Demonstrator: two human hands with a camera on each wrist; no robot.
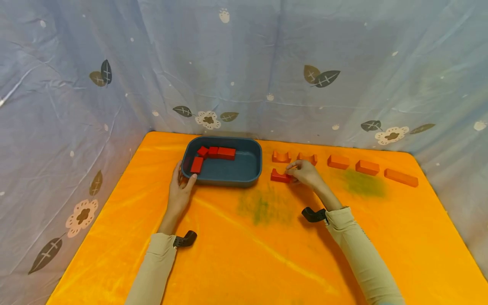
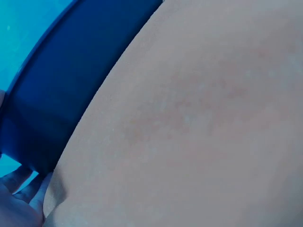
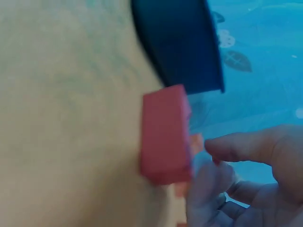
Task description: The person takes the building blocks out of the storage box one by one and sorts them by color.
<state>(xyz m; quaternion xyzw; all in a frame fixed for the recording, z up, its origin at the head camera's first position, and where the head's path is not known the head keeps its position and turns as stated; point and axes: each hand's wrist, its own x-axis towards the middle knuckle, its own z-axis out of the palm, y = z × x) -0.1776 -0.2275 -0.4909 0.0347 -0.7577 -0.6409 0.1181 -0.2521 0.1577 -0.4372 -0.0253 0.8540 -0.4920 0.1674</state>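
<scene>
A dark blue rectangular tub [image 1: 228, 183] stands on the orange cloth near its back edge. My left hand [image 1: 180, 192] holds its left end, thumb at the front rim and fingers along the outer wall; the left wrist view shows that wall [image 2: 52, 71] close up. Several red blocks [image 1: 226, 153] lie along the tub's back and left sides. Right of the tub, my right hand [image 1: 306, 174] pinches the right end of a red block with a curved notch [image 1: 278, 176]. That block [image 3: 163, 135] appears blurred in the right wrist view.
Behind the right hand stand two orange notched blocks, one [image 1: 281, 157] beside the tub and another [image 1: 308, 158] partly covered by the fingers. Farther right, orange rectangular blocks [image 1: 338, 162] continue the row, ending with a longer one [image 1: 401, 177]. A patterned curtain [image 1: 259, 67] hangs behind.
</scene>
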